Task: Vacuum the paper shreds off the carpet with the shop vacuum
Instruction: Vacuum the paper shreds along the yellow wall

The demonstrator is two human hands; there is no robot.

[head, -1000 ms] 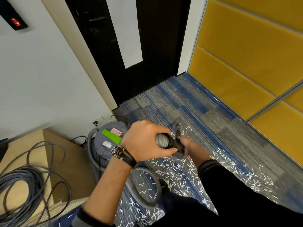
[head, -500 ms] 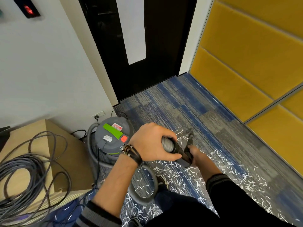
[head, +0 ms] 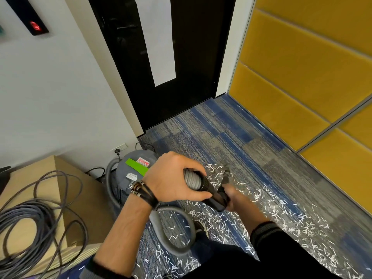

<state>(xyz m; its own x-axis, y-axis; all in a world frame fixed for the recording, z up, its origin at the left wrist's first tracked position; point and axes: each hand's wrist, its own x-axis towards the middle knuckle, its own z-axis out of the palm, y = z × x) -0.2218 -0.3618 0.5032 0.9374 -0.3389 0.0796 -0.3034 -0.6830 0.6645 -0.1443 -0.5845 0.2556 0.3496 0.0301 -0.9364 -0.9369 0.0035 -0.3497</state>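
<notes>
- Left hand (head: 171, 180): fingers and thumb wrapped fully round the ribbed grey end of the hose (head: 192, 181), a firm closed grip.
- Right hand (head: 234, 195): closed round the far end of the black nozzle (head: 213, 195). Its fingers are mostly hidden behind the tube, so I cannot see exactly how they lie.
- Paper shreds (head: 269, 200): scattered thickly over the carpet (head: 221, 137), from just ahead of the hands out to the right and back towards my feet. The strip by the door looks bare of them.
- Shop vacuum (head: 128, 168): stands on the left against the wall, and the hose loops from it along the floor under my left arm.
- Step in hand, as I judge it: seating the nozzle on the hose end, or steadying the joint before a pass.
- To do it well:
  - Brace the cuff with the left hand.
  - Push and twist with the right hand until the joint is snug.
  - Lower the tip flat to the pile.
  - Work in slow overlapping strokes from the far edge of the scatter inward (light shreds may skitter if the tip comes in fast).
  - Keep the hose loop clear of my feet.
- Writing:
  - A red and white sticker (head: 143, 162) on the vacuum lid is too small to read.
  - A green strip (head: 136, 167) beside it shows no text that I can see.
  - A small white label (head: 130, 176) is illegible.
  - No brand name can be made out.
</notes>
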